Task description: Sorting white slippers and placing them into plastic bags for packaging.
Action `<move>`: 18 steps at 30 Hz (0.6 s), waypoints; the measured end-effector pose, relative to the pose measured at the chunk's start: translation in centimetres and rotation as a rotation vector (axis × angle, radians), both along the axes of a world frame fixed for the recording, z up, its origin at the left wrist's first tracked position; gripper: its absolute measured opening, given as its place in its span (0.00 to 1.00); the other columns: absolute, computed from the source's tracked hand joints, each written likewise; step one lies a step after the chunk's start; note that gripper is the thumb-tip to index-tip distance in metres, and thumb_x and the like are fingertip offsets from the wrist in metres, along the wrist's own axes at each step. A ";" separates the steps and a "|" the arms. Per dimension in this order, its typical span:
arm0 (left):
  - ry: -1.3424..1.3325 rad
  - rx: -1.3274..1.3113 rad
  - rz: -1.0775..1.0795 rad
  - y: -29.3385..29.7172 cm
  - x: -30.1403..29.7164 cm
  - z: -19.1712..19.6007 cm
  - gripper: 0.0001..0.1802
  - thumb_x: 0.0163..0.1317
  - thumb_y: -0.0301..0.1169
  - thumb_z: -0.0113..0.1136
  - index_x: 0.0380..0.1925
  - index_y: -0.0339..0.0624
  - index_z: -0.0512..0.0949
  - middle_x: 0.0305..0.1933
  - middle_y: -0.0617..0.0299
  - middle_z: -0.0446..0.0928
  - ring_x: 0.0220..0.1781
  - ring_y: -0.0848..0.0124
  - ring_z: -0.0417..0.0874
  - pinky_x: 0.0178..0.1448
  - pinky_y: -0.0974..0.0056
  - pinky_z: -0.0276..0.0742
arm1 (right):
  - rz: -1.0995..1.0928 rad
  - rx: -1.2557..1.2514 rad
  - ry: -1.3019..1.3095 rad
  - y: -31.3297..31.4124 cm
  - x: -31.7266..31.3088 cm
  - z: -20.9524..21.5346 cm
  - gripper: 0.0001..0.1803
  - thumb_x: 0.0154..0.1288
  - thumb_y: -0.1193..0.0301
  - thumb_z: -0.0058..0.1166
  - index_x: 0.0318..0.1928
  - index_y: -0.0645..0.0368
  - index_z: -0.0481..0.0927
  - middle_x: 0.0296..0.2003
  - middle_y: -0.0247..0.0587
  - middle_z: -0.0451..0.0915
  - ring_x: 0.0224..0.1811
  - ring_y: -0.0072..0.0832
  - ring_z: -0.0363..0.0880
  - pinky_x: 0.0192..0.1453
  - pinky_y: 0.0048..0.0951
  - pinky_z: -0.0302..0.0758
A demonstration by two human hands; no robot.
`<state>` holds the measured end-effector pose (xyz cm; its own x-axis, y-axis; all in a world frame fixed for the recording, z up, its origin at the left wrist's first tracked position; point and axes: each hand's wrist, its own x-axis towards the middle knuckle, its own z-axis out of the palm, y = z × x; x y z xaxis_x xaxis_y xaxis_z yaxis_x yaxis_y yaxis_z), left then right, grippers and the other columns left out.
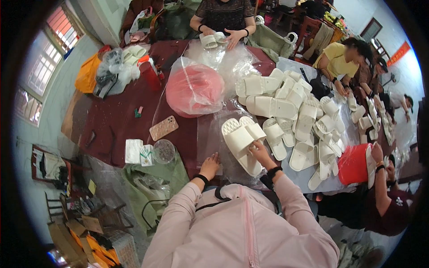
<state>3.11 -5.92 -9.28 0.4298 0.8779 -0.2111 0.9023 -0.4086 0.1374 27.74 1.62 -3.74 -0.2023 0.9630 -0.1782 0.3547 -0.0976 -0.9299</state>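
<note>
A pair of cream slide slippers (pixel 241 139) lies at the table's near edge in front of me, toes pointing away. My right hand (pixel 263 155) is closed on the strap side of these slippers. Beneath them a clear plastic bag (pixel 208 138) is spread flat over the dark red tabletop. My left hand (pixel 211 165) rests at the bag's lower left edge with its fingers stretched out, holding nothing I can make out. Just right of the pair, a big heap of similar cream slippers (pixel 272 107) covers the table.
A pink round bundle in clear plastic (pixel 194 87) stands ahead. To the left are a phone (pixel 163 128), a tissue pack (pixel 133 152) and a clear tub (pixel 164 151). A red bucket (pixel 353 164) sits right. Across the table, a person's hands (pixel 232 38) handle slippers; other people work at right.
</note>
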 end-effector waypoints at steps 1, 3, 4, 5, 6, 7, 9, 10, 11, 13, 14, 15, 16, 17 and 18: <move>-0.014 -0.001 0.007 -0.1 0.1 -0.2 0.22 0.56 0.28 0.42 0.52 0.35 0.65 0.62 0.49 0.58 0.62 0.60 0.61 0.59 0.59 0.62 | -0.001 -0.107 0.105 -0.5 1.6 0.2 0.15 0.52 0.76 0.49 0.43 0.63 0.74 0.42 0.39 0.69 0.44 0.26 0.67 0.48 0.24 0.62; -0.056 0.086 -0.027 0.1 -0.3 -0.7 0.22 0.54 0.29 0.45 0.50 0.34 0.67 0.60 0.49 0.60 0.60 0.59 0.63 0.57 0.59 0.63 | 0.002 -0.256 0.310 -1.4 3.9 1.1 0.18 0.55 0.77 0.48 0.49 0.63 0.72 0.46 0.37 0.71 0.48 0.23 0.67 0.52 0.22 0.61; -0.062 0.083 -0.021 0.3 -0.4 -1.0 0.22 0.54 0.29 0.45 0.50 0.34 0.67 0.60 0.49 0.60 0.60 0.59 0.63 0.57 0.59 0.63 | 0.007 -0.303 0.406 -2.0 4.7 1.7 0.19 0.56 0.78 0.48 0.51 0.64 0.71 0.48 0.35 0.71 0.50 0.21 0.67 0.54 0.22 0.61; -0.069 0.074 -0.022 0.4 -0.5 -1.0 0.21 0.53 0.30 0.46 0.49 0.34 0.68 0.59 0.50 0.61 0.58 0.59 0.65 0.55 0.59 0.65 | 0.037 -0.372 0.525 -2.8 4.7 3.4 0.18 0.59 0.78 0.47 0.51 0.65 0.70 0.49 0.33 0.72 0.52 0.21 0.66 0.56 0.22 0.61; -0.072 0.075 -0.038 0.6 -0.4 -0.9 0.21 0.53 0.30 0.47 0.48 0.34 0.68 0.58 0.51 0.63 0.56 0.59 0.66 0.54 0.59 0.66 | 0.106 -0.502 0.489 -3.4 6.0 4.0 0.19 0.59 0.77 0.48 0.53 0.64 0.69 0.51 0.34 0.70 0.53 0.21 0.65 0.57 0.22 0.60; -0.110 0.136 -0.058 0.8 -0.4 -1.1 0.22 0.50 0.29 0.47 0.48 0.33 0.68 0.55 0.50 0.65 0.53 0.60 0.68 0.54 0.59 0.66 | 0.123 -0.520 0.482 -4.6 6.6 4.3 0.21 0.58 0.77 0.48 0.54 0.64 0.68 0.52 0.33 0.69 0.54 0.21 0.64 0.58 0.22 0.60; -0.134 0.160 -0.057 1.0 -0.6 -1.8 0.21 0.50 0.29 0.48 0.47 0.37 0.69 0.55 0.51 0.65 0.53 0.60 0.68 0.54 0.59 0.66 | 0.168 -0.572 0.488 -6.8 6.5 5.7 0.23 0.58 0.78 0.47 0.56 0.63 0.65 0.52 0.33 0.69 0.53 0.20 0.65 0.57 0.22 0.61; -0.155 0.184 -0.051 1.0 -0.8 -2.2 0.21 0.49 0.29 0.48 0.46 0.40 0.71 0.56 0.53 0.65 0.54 0.59 0.67 0.54 0.59 0.66 | 0.194 -0.604 0.504 -7.7 6.2 6.0 0.24 0.58 0.79 0.47 0.57 0.62 0.64 0.51 0.34 0.70 0.52 0.20 0.67 0.56 0.21 0.62; -0.158 0.182 -0.064 1.3 -0.7 -1.7 0.21 0.49 0.29 0.48 0.46 0.40 0.71 0.56 0.53 0.65 0.54 0.59 0.67 0.54 0.59 0.66 | 0.235 -0.651 0.477 -8.3 6.3 6.7 0.25 0.58 0.79 0.47 0.58 0.60 0.62 0.52 0.33 0.69 0.53 0.21 0.66 0.57 0.22 0.62; -0.333 -0.053 -0.009 2.5 -0.7 -0.6 0.16 0.50 0.29 0.49 0.42 0.46 0.74 0.50 0.55 0.71 0.49 0.58 0.72 0.50 0.59 0.69 | 0.252 -0.746 0.510 -9.3 6.2 6.8 0.25 0.58 0.81 0.46 0.58 0.60 0.62 0.53 0.35 0.68 0.54 0.22 0.66 0.58 0.25 0.61; -0.330 -0.052 -0.009 3.0 -0.9 -0.5 0.16 0.50 0.29 0.49 0.42 0.46 0.74 0.50 0.55 0.71 0.49 0.58 0.72 0.50 0.59 0.69 | 0.244 -0.782 0.522 -9.6 5.8 7.0 0.25 0.58 0.81 0.45 0.58 0.60 0.62 0.53 0.36 0.68 0.54 0.23 0.66 0.59 0.25 0.61; -0.457 -0.138 0.051 3.5 -1.1 -0.3 0.13 0.52 0.31 0.48 0.39 0.47 0.75 0.46 0.53 0.73 0.47 0.57 0.73 0.47 0.57 0.70 | 0.245 -0.781 0.525 -10.0 5.4 6.9 0.25 0.58 0.81 0.45 0.58 0.60 0.62 0.53 0.36 0.68 0.54 0.23 0.66 0.59 0.25 0.61; -0.584 -0.224 0.112 3.9 -1.4 -0.1 0.10 0.55 0.33 0.47 0.36 0.48 0.75 0.42 0.52 0.75 0.45 0.55 0.75 0.45 0.56 0.71 | 0.242 -0.810 0.575 -10.5 5.0 6.6 0.25 0.58 0.81 0.45 0.58 0.61 0.62 0.53 0.36 0.68 0.54 0.22 0.66 0.59 0.24 0.61; -0.602 -0.221 0.172 4.5 -0.2 1.5 0.11 0.56 0.33 0.46 0.37 0.47 0.76 0.34 0.50 0.76 0.38 0.53 0.77 0.42 0.55 0.71 | 0.215 -0.831 0.625 -10.9 5.3 6.1 0.25 0.59 0.81 0.45 0.58 0.61 0.62 0.53 0.35 0.68 0.54 0.21 0.65 0.59 0.23 0.60; -0.601 -0.216 0.175 4.9 -0.2 1.8 0.11 0.56 0.33 0.46 0.37 0.47 0.76 0.34 0.50 0.76 0.38 0.53 0.77 0.42 0.55 0.71 | 0.220 -0.828 0.625 -11.1 4.9 5.9 0.25 0.59 0.81 0.45 0.58 0.61 0.62 0.53 0.35 0.68 0.54 0.21 0.65 0.59 0.23 0.60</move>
